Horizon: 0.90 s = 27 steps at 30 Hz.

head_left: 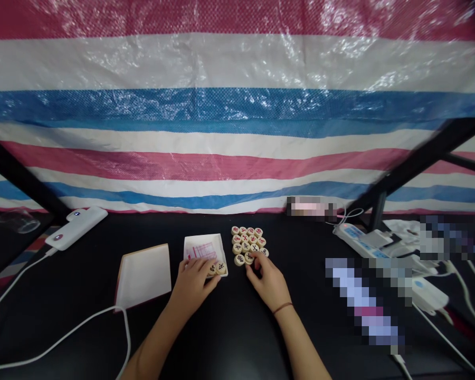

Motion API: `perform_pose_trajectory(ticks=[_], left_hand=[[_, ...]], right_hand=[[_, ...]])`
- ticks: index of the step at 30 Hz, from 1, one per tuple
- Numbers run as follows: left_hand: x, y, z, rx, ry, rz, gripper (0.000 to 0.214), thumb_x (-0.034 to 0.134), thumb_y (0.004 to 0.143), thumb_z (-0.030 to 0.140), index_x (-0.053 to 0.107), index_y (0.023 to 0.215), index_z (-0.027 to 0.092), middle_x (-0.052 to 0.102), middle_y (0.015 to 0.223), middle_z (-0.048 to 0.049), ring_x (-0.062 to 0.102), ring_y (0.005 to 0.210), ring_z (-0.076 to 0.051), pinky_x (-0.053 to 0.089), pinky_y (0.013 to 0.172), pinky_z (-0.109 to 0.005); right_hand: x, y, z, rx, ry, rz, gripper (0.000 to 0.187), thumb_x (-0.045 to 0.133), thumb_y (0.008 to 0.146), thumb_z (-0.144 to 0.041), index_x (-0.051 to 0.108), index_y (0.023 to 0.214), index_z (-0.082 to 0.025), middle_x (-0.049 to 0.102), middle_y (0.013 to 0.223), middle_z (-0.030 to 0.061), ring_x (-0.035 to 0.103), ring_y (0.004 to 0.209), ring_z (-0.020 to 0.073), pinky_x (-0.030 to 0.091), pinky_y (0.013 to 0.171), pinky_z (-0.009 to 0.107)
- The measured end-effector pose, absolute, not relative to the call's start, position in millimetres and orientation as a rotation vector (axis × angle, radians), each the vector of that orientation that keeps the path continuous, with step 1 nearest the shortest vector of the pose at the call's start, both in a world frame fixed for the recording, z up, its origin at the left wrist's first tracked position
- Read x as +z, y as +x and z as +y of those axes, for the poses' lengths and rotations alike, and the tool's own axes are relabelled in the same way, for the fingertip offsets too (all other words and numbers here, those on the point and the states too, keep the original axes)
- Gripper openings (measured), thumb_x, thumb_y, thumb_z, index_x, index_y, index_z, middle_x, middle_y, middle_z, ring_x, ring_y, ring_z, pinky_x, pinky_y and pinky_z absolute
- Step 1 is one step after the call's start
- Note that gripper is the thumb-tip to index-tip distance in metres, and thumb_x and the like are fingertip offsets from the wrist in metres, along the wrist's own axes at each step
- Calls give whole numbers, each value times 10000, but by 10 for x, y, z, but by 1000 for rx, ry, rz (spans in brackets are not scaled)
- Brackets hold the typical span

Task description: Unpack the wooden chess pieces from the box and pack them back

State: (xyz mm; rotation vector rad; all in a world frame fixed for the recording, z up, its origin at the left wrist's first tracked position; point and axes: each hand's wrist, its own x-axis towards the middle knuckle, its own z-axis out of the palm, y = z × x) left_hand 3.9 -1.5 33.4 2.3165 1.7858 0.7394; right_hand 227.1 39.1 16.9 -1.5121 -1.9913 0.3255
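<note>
The left hand point(193, 284) covers the box's point(221, 251) near edge; the right hand point(272, 285) curls at a disc point(248, 258). Neither grip can be told. Seat the disc flush with its neighbours.

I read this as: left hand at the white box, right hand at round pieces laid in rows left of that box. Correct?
Not quite: the head view shows the round pieces in rows to the right of the white box. The left hand is at the box and the right hand at the pieces, as you say.
</note>
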Motion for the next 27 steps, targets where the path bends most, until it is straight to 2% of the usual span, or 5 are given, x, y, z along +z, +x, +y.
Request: perform_pose_trajectory(ticks=[4, 9, 18, 23, 27], left_hand=[[331, 30, -13, 730, 2312, 1785, 257, 573, 862, 295, 609, 1111, 242, 702, 1071, -48, 633, 991, -226, 396, 894, -396], [354, 27, -25, 734, 2321, 1761, 255, 556, 874, 280, 601, 1124, 251, 700, 1057, -39, 640, 965, -207, 391, 889, -380], [402, -50, 5, 893, 2319, 1555, 239, 497, 901, 205, 628, 1093, 262, 689, 1045, -27, 638, 971, -180, 466, 849, -328], [515, 70, -45, 1228, 2078, 1427, 157, 575, 866, 246, 640, 1009, 234, 684, 949, -29, 652, 881, -153, 532, 802, -268], [540, 159, -89, 1291, 1966, 1353, 127, 586, 857, 239, 639, 970, 219, 691, 911, -25, 655, 837, -144, 556, 761, -257]], right_hand=[[186, 2184, 342, 316, -1448, -1950, 207, 517, 844, -353, 553, 979, -200, 489, 657, -40, 493, 530, 104, 400, 530, 199], [228, 2023, 241, 437, -1245, -1994, 128, 480, 890, -291, 547, 948, -199, 420, 613, -60, 467, 531, 89, 406, 567, 186], [273, 1923, 175, 517, -1088, -2023, 115, 498, 883, -224, 570, 969, -198, 470, 632, -46, 506, 556, 93, 429, 567, 191], [336, 1834, 113, 505, -951, -2044, 246, 578, 845, -247, 562, 1087, -208, 616, 871, 29, 578, 696, 122, 488, 621, 215], [386, 1814, 81, 498, -931, -2029, 197, 526, 884, -244, 589, 1068, -214, 654, 922, 49, 612, 731, 133, 516, 652, 232]])
